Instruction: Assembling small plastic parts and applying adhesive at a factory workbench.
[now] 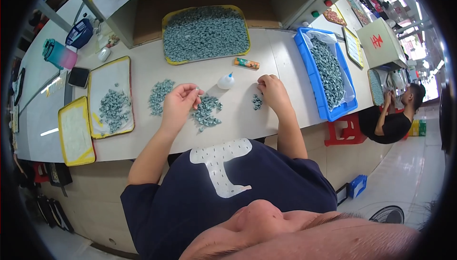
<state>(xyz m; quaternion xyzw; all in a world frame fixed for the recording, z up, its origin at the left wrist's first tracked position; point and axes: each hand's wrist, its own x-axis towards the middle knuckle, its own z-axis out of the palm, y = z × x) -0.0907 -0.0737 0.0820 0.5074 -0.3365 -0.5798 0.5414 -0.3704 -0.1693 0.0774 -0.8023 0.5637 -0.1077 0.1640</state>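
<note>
My left hand [179, 102] is raised over the table with thumb and fingertips pinched together; something tiny and pale shows at the tips, too small to name. Just beside it lies a loose pile of small grey-green pieces [207, 111], and a second pile of such pieces [160, 97] spreads on its other side. My right hand [273, 92] rests low on the table with its fingers curled together; what they hold, if anything, is hidden. A small cluster of dark grey-green pieces [257, 102] lies by its fingertips. Between the hands, farther off, stands a white squeeze bottle [225, 81] with a blue tip.
A yellow-rimmed tray [206, 61] full of pieces lies at the back. On the right is a blue bin [327, 113] of pieces. Two trays [95, 134], a phone [78, 77] and a bottle [60, 54] are left. An orange-green box [247, 63] lies centrally. A co-worker [392, 119] sits right.
</note>
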